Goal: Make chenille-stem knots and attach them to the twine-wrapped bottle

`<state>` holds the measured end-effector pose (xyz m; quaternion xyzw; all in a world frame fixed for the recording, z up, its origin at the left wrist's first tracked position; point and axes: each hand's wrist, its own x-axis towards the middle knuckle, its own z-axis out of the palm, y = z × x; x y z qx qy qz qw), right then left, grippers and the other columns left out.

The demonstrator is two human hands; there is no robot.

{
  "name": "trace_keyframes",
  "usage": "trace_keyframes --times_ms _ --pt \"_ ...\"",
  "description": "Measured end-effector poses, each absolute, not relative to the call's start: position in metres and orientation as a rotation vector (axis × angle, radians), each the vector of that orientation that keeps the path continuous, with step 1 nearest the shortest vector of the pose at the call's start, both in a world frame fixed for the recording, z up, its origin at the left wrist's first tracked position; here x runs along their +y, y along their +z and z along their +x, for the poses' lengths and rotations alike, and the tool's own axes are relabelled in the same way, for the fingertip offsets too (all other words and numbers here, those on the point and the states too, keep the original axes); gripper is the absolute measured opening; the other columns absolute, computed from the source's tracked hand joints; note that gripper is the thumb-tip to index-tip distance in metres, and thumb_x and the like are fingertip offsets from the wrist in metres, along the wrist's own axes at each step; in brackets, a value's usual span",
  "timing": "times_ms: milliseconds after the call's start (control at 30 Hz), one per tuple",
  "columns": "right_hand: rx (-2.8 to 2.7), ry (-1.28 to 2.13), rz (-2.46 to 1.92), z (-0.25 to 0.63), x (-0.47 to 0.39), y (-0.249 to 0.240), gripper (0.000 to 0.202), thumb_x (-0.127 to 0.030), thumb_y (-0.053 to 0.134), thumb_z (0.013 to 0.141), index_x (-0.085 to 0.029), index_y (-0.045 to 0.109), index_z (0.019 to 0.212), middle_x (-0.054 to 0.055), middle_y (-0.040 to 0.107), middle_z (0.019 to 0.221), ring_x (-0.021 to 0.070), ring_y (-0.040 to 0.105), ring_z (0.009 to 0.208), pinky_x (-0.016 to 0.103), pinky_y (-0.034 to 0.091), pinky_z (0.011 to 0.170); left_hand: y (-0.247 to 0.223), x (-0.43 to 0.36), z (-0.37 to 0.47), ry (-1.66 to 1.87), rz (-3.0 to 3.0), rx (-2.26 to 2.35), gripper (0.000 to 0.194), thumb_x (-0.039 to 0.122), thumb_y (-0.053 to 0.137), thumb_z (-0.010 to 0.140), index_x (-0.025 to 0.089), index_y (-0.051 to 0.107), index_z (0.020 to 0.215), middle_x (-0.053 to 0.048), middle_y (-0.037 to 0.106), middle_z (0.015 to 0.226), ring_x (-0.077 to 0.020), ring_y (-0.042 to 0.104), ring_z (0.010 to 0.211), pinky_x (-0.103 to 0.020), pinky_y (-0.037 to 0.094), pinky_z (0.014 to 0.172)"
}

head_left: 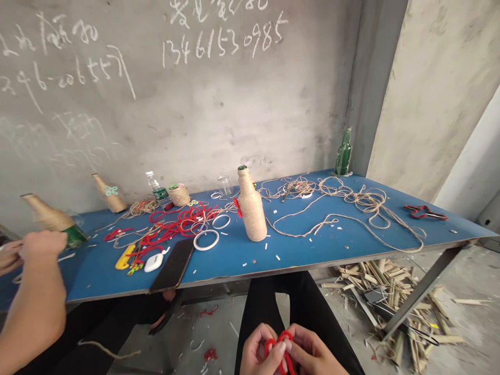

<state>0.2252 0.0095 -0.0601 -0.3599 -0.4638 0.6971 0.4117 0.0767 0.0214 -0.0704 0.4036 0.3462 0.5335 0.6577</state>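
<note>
At the far left edge, a co-worker's arm (35,307) reaches in over the blue table (312,245), that person's hand closed near a twine-wrapped bottle (49,216) lying tilted with its green base showing. Just right of it, a second wrapped bottle (109,192) leans near the wall, with a clear water bottle (156,188) and a small wrapped jar (179,194) beyond. In front of these, a tangle of red cord (175,224) spreads across the table, with a yellow cutter (125,257), a white case (154,260) and a dark phone (174,264) near the front edge, the phone overhanging it slightly. Two white rings (206,240) lie just right of the cord. A tall wrapped bottle (252,205) stands upright near the middle, a red bit fixed to its side, and a small glass jar (225,185) sits behind it. Loose twine (351,208) loops over the right half of the table. A green bottle (344,152) stands in the back corner, and scissors with red handles (425,212) lie near the right end. Below the table, at the bottom of the view, the left hand (258,354) and right hand (312,354) meet over the lap, both closed with fingertips pinching a red loop (278,341) held between them, well apart from the table. Split bamboo scraps (383,286) litter the floor at right.
</note>
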Motion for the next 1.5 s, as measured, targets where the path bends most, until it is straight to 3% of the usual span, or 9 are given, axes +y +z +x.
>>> trace_keyframes --times_ms 233,433,567,733,900,1067,1167,1367,1500 --pt "-1.167 1.885 -0.703 0.236 0.005 -0.048 0.040 -0.048 0.082 0.080 -0.018 0.060 0.092 0.000 0.067 0.084 0.0074 0.056 0.071 0.017 0.037 0.061 -0.071 0.021 0.075 1.167 0.975 0.821 0.051 0.053 0.083 0.074 0.019 0.045 0.064 0.007 0.050 0.062 -0.0014 0.041 0.040 -0.016 0.029 0.042" --pt "-1.223 1.813 -0.806 0.236 0.003 -0.036 0.034 -0.048 0.079 0.083 -0.017 0.067 0.089 -0.001 0.067 0.077 0.0080 0.051 0.064 0.019 0.037 0.059 -0.076 0.028 0.063 1.064 0.957 0.647 0.056 0.051 0.086 0.069 0.019 0.040 0.064 0.007 0.048 0.066 0.0003 0.037 0.039 -0.017 0.026 0.040" --pt "-1.176 1.756 -0.727 0.225 0.007 -0.036 0.037 -0.051 0.079 0.082 -0.018 0.064 0.087 -0.001 0.067 0.072 0.0111 0.059 0.065 0.021 0.041 0.062 -0.063 0.029 0.067 1.076 0.837 0.583 0.055 0.044 0.088 0.070 0.021 0.038 0.069 0.009 0.049 0.066 0.0001 0.036 0.037 -0.018 0.027 0.040" --pt "-1.214 1.561 -0.875 0.222 0.011 -0.042 0.043 -0.061 0.066 0.088 -0.019 0.059 0.082 0.000 0.066 0.068 0.0090 0.052 0.052 0.020 0.033 0.046 -0.055 0.029 0.078 1.009 0.742 0.829 0.053 0.058 0.088 0.064 0.018 0.058 0.083 0.005 0.060 0.058 -0.0066 0.051 0.041 -0.018 0.035 0.043" --pt "-1.365 1.339 -0.996 0.229 0.010 -0.037 0.040 -0.057 0.061 0.094 -0.018 0.064 0.083 0.001 0.066 0.070 0.0135 0.059 0.062 0.025 0.045 0.060 -0.064 0.025 0.085 0.899 0.807 0.975 0.065 0.078 0.074 0.064 0.015 0.061 0.057 0.001 0.052 0.041 -0.0085 0.045 0.035 -0.022 0.025 0.038" --pt "-1.612 1.176 -1.097 0.234 0.012 -0.031 0.039 -0.052 0.056 0.097 -0.020 0.070 0.082 0.003 0.070 0.074 0.0175 0.064 0.068 0.027 0.049 0.065 -0.058 0.020 0.086 0.952 0.821 1.197 0.070 0.083 0.073 0.057 0.015 0.063 0.053 0.003 0.048 0.043 -0.0071 0.039 0.034 -0.023 0.024 0.039" --pt "-1.834 0.931 -1.166 0.237 0.013 -0.029 0.039 -0.045 0.052 0.100 -0.021 0.075 0.080 0.007 0.067 0.085 0.0184 0.065 0.075 0.027 0.050 0.067 -0.055 0.018 0.088 1.025 0.763 1.279 0.071 0.085 0.073 0.055 0.014 0.070 0.062 0.004 0.046 0.046 -0.0064 0.037 0.036 -0.021 0.023 0.040" --pt "-2.018 0.662 -1.116 0.240 0.011 -0.027 0.032 -0.033 0.052 0.101 -0.024 0.076 0.082 0.008 0.067 0.087 0.0190 0.064 0.077 0.027 0.052 0.066 -0.058 0.018 0.094 1.131 0.719 1.244 0.064 0.079 0.077 0.057 0.017 0.071 0.067 0.002 0.053 0.049 -0.0109 0.046 0.045 -0.024 0.037 0.046" --pt "-2.062 0.621 -1.110 0.244 0.011 -0.022 0.029 -0.033 0.051 0.101 -0.025 0.076 0.088 0.008 0.069 0.089 0.0188 0.064 0.077 0.028 0.052 0.068 -0.059 0.021 0.090 1.102 0.742 1.200 0.069 0.081 0.079 0.048 0.014 0.068 0.062 0.006 0.043 0.045 -0.0076 0.038 0.043 -0.021 0.030 0.044"
